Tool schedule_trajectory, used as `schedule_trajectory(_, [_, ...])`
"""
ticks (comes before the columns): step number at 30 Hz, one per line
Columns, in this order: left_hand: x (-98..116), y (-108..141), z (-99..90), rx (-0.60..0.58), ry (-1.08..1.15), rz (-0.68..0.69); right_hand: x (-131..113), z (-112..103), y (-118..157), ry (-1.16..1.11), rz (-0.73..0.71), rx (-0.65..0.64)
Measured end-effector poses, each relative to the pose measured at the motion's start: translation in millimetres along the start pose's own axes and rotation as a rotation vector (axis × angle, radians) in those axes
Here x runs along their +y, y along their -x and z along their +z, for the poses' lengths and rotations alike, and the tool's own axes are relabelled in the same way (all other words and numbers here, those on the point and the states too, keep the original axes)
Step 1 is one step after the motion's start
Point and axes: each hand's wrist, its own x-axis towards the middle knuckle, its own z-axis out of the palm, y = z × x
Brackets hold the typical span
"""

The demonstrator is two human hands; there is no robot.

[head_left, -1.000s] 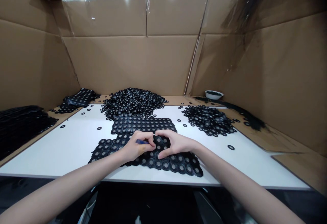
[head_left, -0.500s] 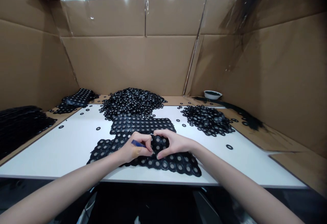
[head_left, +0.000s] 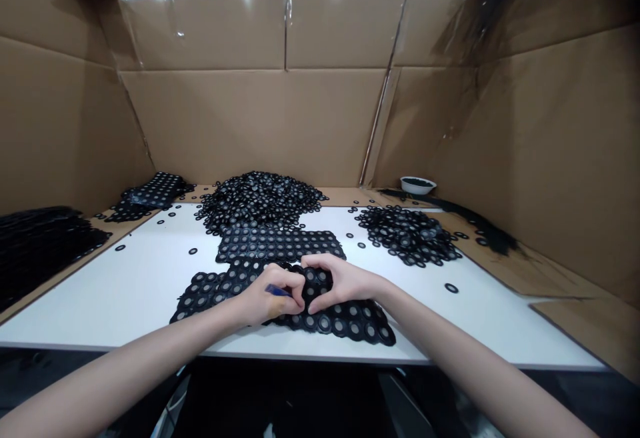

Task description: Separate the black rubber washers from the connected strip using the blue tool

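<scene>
My left hand (head_left: 276,295) is closed around a blue pen-like tool (head_left: 278,290), whose tip is hidden by the fingers. It rests over a black sheet of joined rings with pale centres (head_left: 354,328), near the front edge of the white table. Just to its right, my right hand (head_left: 343,285) touches the same sheet, thumb and forefinger apart in a curve around several rings. Behind both hands lies another black ring sheet (head_left: 280,245). Whether the right fingertips pinch the sheet is too small to tell.
A large heap of black rings (head_left: 260,201) stands at the back, a smaller heap (head_left: 407,235) to the right. Stacked black sheets (head_left: 43,248) lie far left. A white bowl (head_left: 418,186) sits back right. Cardboard walls (head_left: 210,125) surround the white table (head_left: 100,298).
My left hand has shifted slightly to the right with the blue tool, closer to my right hand. My right hand has hardly moved.
</scene>
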Motion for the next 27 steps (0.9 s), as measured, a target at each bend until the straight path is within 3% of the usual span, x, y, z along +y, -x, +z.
schedule_trajectory(7, [-0.6, 4.2, -0.4, 0.079, -0.076, 0.099, -2.7, 2.8, 2.0, 0.071, 0.185, -0.038])
schedule_trajectory(17, [2.4, 9.9, -1.6, 0.1, -0.142, 0.211, -4.9, 5.8, 1.8, 0.03, 0.159, 0.013])
schedule_trajectory(21, [1.2, 13.4, -3.0, 0.17, -0.079, 0.202, -6.7, 5.0, 2.1, 0.02, 0.136, 0.005])
schedule_trajectory(27, [3.8, 13.9, -1.9, 0.055, -0.011, 0.133, -6.7, 2.9, 1.8, 0.013, 0.147, -0.021])
